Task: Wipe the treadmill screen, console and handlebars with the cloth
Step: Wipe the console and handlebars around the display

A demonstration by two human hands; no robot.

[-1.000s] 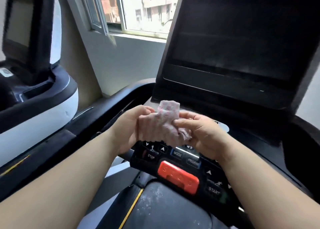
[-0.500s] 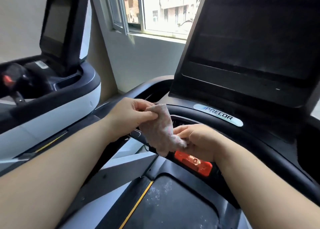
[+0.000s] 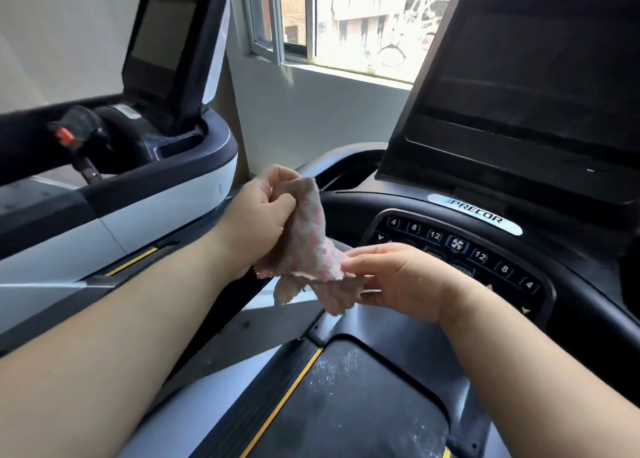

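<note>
A crumpled pink cloth (image 3: 311, 250) hangs in the air between my two hands, in front of the treadmill console. My left hand (image 3: 258, 215) pinches its upper end in a closed fist. My right hand (image 3: 398, 277) holds its lower corner between thumb and fingers. The dark treadmill screen (image 3: 540, 70) rises at the upper right, tilted back. Below it lies the black console (image 3: 460, 250) with round number buttons and a fan button. A black handlebar (image 3: 349, 160) curves from the console's left side behind the cloth.
A second treadmill (image 3: 166, 194) with its own dark screen stands to the left, close by. A window (image 3: 346, 18) fills the wall behind. The dusty running belt (image 3: 363, 405) with a yellow edge stripe lies below my arms.
My hands have spread apart, stretching the cloth out. The left hand rose and moved left, and the right dropped lower. The view swung left, revealing more of the neighbouring treadmill and the console buttons.
</note>
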